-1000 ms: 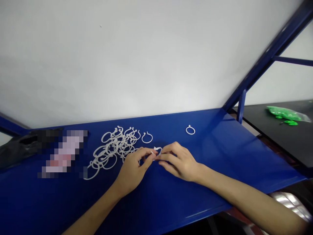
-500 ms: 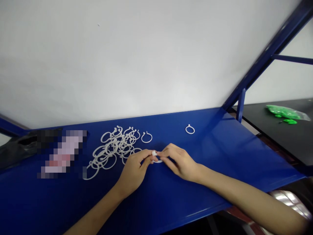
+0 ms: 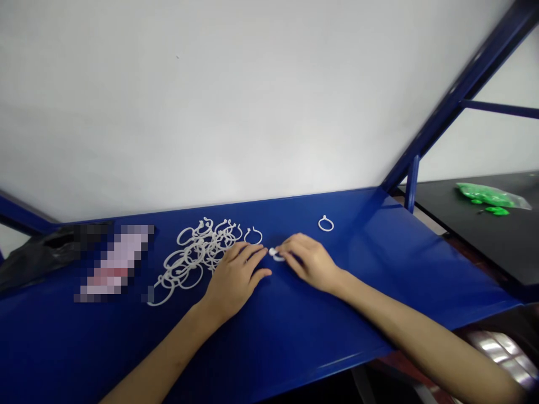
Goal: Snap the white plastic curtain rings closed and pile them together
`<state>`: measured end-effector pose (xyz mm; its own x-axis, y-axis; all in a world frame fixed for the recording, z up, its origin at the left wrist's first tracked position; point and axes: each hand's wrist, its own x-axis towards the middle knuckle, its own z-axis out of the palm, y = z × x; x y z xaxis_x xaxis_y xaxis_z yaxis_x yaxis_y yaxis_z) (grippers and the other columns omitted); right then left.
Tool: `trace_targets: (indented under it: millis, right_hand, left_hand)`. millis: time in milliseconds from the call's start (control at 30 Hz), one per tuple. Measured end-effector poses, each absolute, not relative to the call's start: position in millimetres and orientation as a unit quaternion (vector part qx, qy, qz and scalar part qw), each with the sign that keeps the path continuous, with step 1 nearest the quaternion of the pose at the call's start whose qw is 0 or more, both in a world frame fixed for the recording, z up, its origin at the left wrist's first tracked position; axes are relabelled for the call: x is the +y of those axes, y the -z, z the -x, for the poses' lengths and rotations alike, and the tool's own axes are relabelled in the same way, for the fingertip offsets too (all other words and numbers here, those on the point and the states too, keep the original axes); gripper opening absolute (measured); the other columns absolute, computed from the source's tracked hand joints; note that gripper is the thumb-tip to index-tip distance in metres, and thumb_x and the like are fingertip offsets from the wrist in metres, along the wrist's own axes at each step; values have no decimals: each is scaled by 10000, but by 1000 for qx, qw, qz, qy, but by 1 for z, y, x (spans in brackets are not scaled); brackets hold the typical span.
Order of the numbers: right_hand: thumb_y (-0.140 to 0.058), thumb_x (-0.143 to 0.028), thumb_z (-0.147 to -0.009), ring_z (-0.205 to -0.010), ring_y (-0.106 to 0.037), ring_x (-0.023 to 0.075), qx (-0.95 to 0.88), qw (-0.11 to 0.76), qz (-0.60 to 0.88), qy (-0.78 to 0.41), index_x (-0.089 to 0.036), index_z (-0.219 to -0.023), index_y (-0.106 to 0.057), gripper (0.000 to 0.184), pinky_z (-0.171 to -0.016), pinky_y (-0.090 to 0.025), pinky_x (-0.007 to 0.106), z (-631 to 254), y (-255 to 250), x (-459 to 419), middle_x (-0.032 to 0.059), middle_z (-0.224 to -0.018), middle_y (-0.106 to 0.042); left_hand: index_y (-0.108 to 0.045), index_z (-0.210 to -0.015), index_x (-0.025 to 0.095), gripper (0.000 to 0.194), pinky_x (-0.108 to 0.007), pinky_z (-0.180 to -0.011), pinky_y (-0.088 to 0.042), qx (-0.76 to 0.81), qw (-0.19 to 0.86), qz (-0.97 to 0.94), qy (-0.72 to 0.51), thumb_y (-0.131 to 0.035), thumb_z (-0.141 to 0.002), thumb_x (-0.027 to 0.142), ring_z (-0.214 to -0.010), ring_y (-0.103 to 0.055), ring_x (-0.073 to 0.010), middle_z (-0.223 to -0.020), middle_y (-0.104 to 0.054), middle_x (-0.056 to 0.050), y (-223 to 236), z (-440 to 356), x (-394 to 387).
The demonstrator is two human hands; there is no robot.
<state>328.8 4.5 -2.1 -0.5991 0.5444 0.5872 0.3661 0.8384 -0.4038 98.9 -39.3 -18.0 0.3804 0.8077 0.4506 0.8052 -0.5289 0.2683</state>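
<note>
Between the thumb and fingers of my right hand (image 3: 309, 262) is a white plastic ring (image 3: 275, 256), its small knob end pointing left and the rest partly covered by the fingers. My left hand (image 3: 236, 280) is off the ring, fingers and thumb spread, just beside the pile. A tangle of white open rings (image 3: 191, 255) with knobbed ends lies to the left, partly behind that hand. One open ring (image 3: 253, 236) sits at the pile's right edge. Farther right, a closed white ring (image 3: 325, 224) lies alone.
Everything lies on a blue metal shelf (image 3: 290, 331) against a pale wall. A black plastic bag (image 3: 37, 255) and a blurred-out pinkish packet (image 3: 122, 252) are at the left. Beyond the blue post (image 3: 411, 182), a black table (image 3: 501, 241) carries a bag of green pieces (image 3: 488, 195).
My left hand has let go of the ring and opened, shifting slightly left. My right hand has moved a little up and still grips the ring.
</note>
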Motion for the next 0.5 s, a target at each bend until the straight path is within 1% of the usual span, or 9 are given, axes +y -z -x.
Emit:
trace_targets:
  millis: [67,100,167,233,333,433,500]
  right_hand:
    - [-518,-205,-995,-942,-634,198,-845,393,350,-93,-193,-1025,-657,142,-834,-535,341,-342,1,23,85,-1034,-651]
    - [-543,-222,-978,-891,-635,191,-816,405,405,-72,-190,-1000,-675,138,-798,-534,330,-351,0,33,87,-1031,-635]
    - [-577,-229,-945,-767,-626,165,-768,387,508,-55,-191,-978,-698,131,-743,-520,313,-373,-1,53,68,-997,-638]
    - [-607,-230,-913,-740,-625,163,-736,338,584,-54,-202,-942,-714,114,-751,-500,307,-394,0,70,37,-901,-659]
    - [-603,-199,-886,-769,-643,184,-705,328,628,-46,-175,-959,-712,133,-754,-491,316,-415,7,87,51,-883,-685]
    - [-613,-198,-864,-765,-643,201,-694,319,644,-42,-167,-956,-708,136,-738,-495,328,-421,14,93,59,-863,-693]
    - [-621,-214,-859,-808,-637,231,-692,316,648,-32,-163,-952,-709,137,-765,-499,358,-420,15,93,79,-878,-687]
  left_hand:
    - [-594,-1348,142,458,-552,-1092,-421,515,-65,-824,-225,-555,-967,392,-1277,-506,-346,-1345,-646,-131,26,-95,-34]
    - [-563,-1380,122,480,-558,-1100,-407,524,-82,-822,-210,-533,-977,381,-1301,-484,-354,-1370,-626,-146,29,-93,-32]
    - [-547,-1390,107,468,-540,-1093,-411,525,-93,-823,-196,-507,-987,341,-1291,-486,-343,-1343,-635,-150,33,-91,-31]
    - [-590,-1336,125,402,-512,-1060,-433,513,-91,-830,-199,-514,-980,298,-1215,-524,-318,-1246,-672,-130,34,-90,-31]
    - [-662,-1189,157,269,-467,-963,-475,497,-86,-836,-214,-537,-965,237,-1052,-565,-279,-1062,-696,-95,32,-91,-33]
    - [-667,-1065,178,160,-422,-868,-487,492,-68,-836,-234,-554,-952,189,-939,-565,-244,-961,-689,-63,30,-91,-34]
    - [-650,-1025,187,121,-400,-832,-482,484,-61,-836,-250,-561,-946,161,-896,-561,-225,-922,-684,-44,28,-92,-35]
